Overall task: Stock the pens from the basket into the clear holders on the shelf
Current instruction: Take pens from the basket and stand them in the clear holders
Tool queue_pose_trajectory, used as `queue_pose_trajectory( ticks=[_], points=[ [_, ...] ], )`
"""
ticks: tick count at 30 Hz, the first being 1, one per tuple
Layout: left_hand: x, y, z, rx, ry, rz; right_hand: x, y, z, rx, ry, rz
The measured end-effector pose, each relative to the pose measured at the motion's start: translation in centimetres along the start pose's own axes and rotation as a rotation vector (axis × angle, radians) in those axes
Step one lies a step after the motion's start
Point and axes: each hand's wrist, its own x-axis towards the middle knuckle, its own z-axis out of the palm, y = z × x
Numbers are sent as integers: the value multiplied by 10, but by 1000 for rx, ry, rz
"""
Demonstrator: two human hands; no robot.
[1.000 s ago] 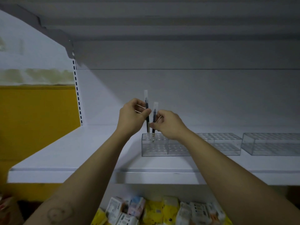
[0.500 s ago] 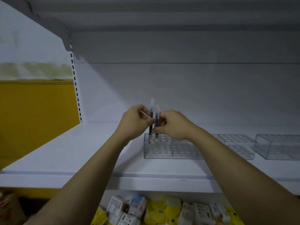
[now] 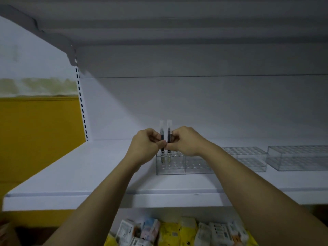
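Two dark pens with clear caps stand upright side by side in the left end of a clear holder (image 3: 195,166) on the white shelf (image 3: 88,174). My left hand (image 3: 144,146) pinches the left pen (image 3: 162,134). My right hand (image 3: 186,142) pinches the right pen (image 3: 168,134). Both pen tips sit down inside the holder's holes. The basket is out of view.
Two more clear holders, one (image 3: 248,157) in the middle and one (image 3: 298,157) at the right, stand further along the shelf. A shelf board hangs overhead. Below the shelf edge lie packaged goods (image 3: 177,231). A yellow wall (image 3: 35,139) is at the left.
Both hands have lowered the two pens from above the holder into its left-end holes. The pens now stand level and close together.
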Motion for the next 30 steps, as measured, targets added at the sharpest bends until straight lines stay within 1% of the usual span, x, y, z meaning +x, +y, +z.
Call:
queue_pose_trajectory(
  ticks=[3, 6, 11, 14, 17, 20, 22, 24, 30],
  points=[
    [-5, 2, -2, 47, -23, 8, -7, -2, -2, -47, -15, 29],
    [-19, 4, -4, 151, 32, 59, -27, 1, -8, -19, 80, 39],
    [-69, 15, 4, 304, 166, 278, -87, 7, -22, 84, 240, -28],
    [-107, 23, 20, 283, 134, 431, -136, 16, -22, 81, 315, -45],
    [-151, 28, 49, 204, 30, 526, -193, 34, -11, -3, 358, -11],
    [-200, 21, 93, 59, -151, 526, -253, 67, 11, -100, 369, 98],
    [-232, 6, 128, 58, -302, 450, -290, 97, 31, -162, 320, 217],
    [-258, -15, 164, 111, -451, 326, -322, 130, 55, -194, 234, 355],
    [-304, -82, 250, 308, -772, 92, -383, 216, 130, -97, -70, 629]
  ],
)
